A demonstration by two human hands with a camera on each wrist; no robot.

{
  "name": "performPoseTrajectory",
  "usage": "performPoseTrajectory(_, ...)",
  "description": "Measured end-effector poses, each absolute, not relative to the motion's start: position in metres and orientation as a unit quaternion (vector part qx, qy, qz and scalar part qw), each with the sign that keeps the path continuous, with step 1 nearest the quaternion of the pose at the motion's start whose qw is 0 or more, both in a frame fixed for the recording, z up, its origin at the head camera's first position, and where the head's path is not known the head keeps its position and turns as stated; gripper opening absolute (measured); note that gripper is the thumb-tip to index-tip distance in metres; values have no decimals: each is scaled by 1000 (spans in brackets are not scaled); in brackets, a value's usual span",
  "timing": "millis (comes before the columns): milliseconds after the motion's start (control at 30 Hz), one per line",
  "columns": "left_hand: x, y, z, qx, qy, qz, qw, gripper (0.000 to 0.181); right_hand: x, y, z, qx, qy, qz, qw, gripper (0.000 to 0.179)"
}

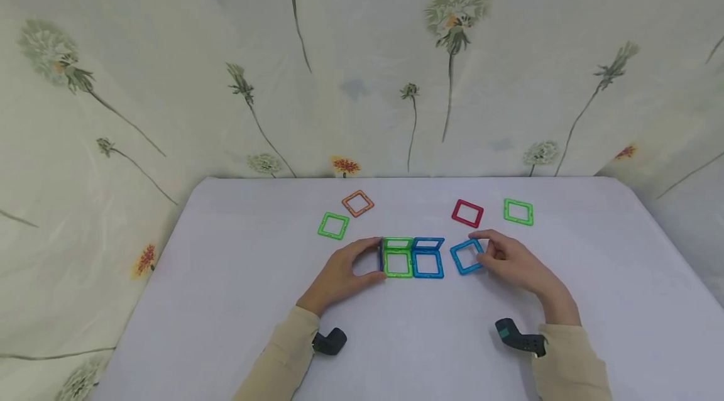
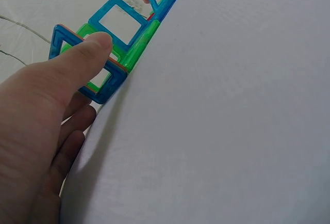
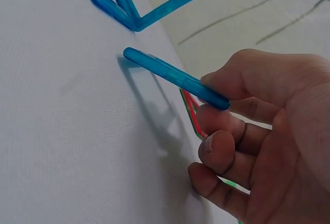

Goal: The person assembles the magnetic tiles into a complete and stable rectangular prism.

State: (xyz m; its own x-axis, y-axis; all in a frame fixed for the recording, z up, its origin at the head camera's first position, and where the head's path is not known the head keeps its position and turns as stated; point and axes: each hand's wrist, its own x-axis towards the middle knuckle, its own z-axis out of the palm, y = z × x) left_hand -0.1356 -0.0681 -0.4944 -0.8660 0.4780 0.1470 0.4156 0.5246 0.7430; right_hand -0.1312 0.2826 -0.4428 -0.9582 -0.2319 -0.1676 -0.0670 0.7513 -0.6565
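Note:
Square frame-like tiles form a small structure on the table. A green tile (image 1: 398, 275) and a blue tile (image 1: 428, 275) lie flat side by side, with another green tile (image 1: 398, 239) and another blue tile (image 1: 428, 239) standing along their far edges. At the left end stands a dark blue tile (image 2: 111, 87). My left hand (image 1: 342, 272) holds this end tile, thumb at its near side and fingers at its far side. To the right of the structure, my right hand (image 1: 515, 263) pinches a separate blue tile (image 3: 165, 72) between thumb and fingers, tilted above the table.
Beyond the left hand lie an orange tile (image 1: 366, 197) and a loose green tile (image 1: 329, 236). A red tile (image 1: 464, 223) and one more green tile (image 1: 518, 222) lie beyond the right hand. A flower-patterned cloth (image 1: 362, 124) hangs behind the white table (image 1: 430, 338).

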Motion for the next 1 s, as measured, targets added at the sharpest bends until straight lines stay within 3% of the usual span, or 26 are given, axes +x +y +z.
performPoseTrajectory(1000, -136, -69, -494, 262, 869, 419, 28, 67, -132, 275, -451, -112, 915, -367, 123, 37)
